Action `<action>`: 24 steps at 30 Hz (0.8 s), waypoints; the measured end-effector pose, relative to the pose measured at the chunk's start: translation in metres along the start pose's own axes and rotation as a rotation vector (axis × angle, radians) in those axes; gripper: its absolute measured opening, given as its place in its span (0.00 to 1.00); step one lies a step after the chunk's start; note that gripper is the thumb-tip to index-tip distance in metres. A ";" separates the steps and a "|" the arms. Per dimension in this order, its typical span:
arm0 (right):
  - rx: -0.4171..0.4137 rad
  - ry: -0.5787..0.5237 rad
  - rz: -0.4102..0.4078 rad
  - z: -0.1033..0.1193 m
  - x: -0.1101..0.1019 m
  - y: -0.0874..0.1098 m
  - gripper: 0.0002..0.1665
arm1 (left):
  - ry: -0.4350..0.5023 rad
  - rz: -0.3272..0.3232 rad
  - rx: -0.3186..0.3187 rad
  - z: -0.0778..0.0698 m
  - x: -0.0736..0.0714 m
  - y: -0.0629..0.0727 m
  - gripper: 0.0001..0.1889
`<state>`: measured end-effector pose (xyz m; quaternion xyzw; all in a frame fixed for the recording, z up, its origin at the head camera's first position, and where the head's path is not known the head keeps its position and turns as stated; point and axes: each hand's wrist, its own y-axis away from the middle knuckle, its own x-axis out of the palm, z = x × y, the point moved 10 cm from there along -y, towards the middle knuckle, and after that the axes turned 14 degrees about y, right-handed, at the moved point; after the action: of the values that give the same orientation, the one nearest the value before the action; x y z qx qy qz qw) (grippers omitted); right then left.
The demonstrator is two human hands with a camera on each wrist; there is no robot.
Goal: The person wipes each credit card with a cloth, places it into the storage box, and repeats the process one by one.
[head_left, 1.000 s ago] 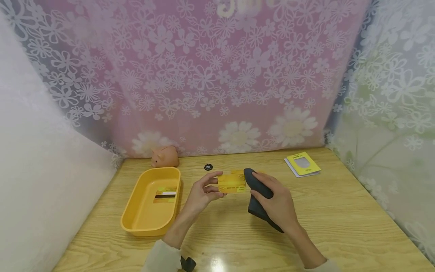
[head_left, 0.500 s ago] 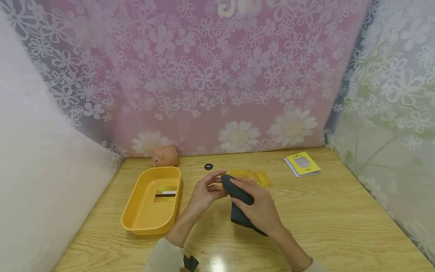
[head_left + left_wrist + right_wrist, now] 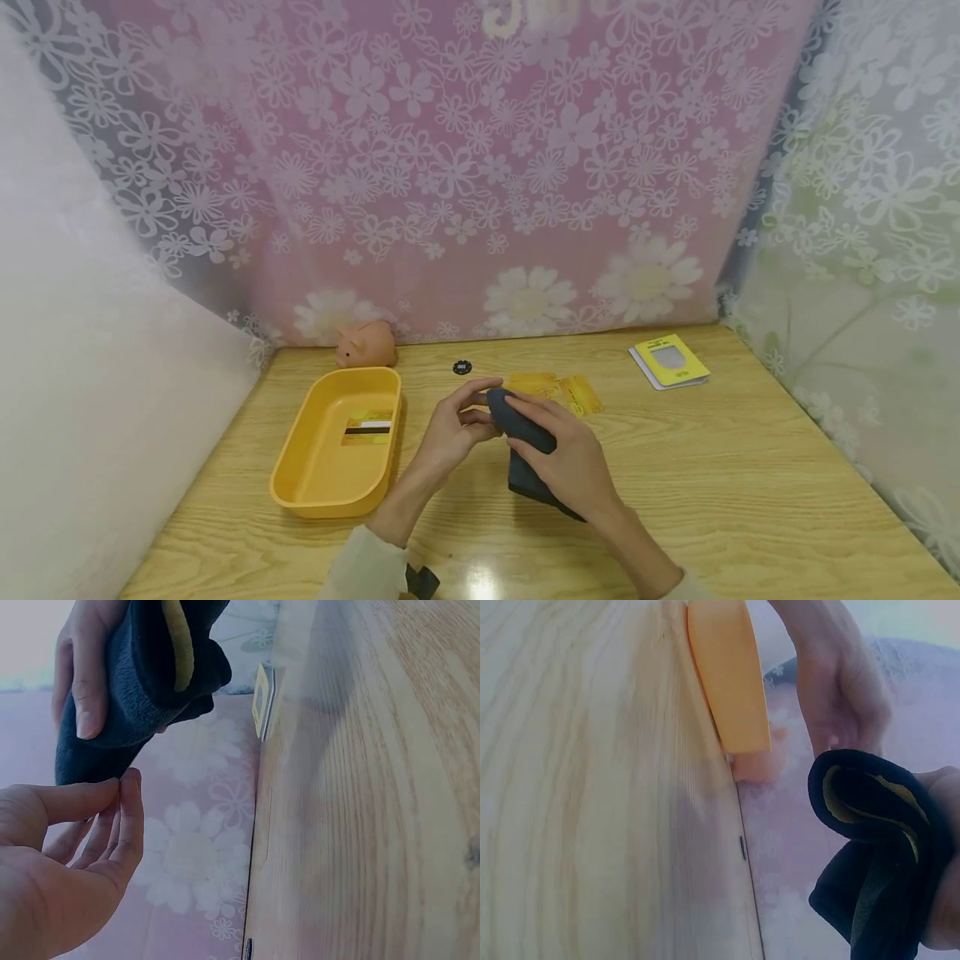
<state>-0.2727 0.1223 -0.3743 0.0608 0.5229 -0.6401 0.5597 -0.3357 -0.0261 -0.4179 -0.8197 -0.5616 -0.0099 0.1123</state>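
Observation:
My right hand [image 3: 573,454] grips a folded dark blue cloth [image 3: 521,425] with a yellow inner side, which shows in the right wrist view. The cloth wraps over the gold bank card, hiding it now. At the cloth's left end, my left hand [image 3: 453,421] pinches the card's edge between thumb and fingers, with the other fingers bent; its fingertips meet the cloth in the left wrist view. Both hands are raised over the table. Behind them lie two gold cards [image 3: 579,396]. Another card [image 3: 366,429], with a black stripe, lies in the yellow tray [image 3: 318,490] on the left.
A pink piggy bank [image 3: 367,344] stands behind the tray. Near the back edge lies a black chip [image 3: 462,367]. A yellow and white booklet [image 3: 670,362] is at the back right. By my left sleeve sits a small black object [image 3: 423,582]. Flowered curtain [image 3: 480,208] hangs behind.
My right hand has moved left with the cloth, covering the gold card in my left hand. The cards on the table behind have come into sight. In the last half second little has moved.

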 end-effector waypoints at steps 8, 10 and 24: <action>0.056 0.047 -0.038 -0.035 -0.015 0.004 0.36 | 0.002 -0.036 -0.016 0.003 -0.007 0.004 0.31; 0.073 0.051 -0.037 -0.045 -0.017 0.006 0.36 | 0.003 -0.045 -0.023 0.004 -0.009 0.005 0.31; 0.117 0.087 -0.087 -0.083 -0.037 0.016 0.36 | 0.073 -0.081 -0.033 0.009 -0.011 0.004 0.31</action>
<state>-0.2887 0.2108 -0.3965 0.0983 0.5108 -0.6899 0.5035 -0.3369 -0.0364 -0.4288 -0.7971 -0.5896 -0.0534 0.1187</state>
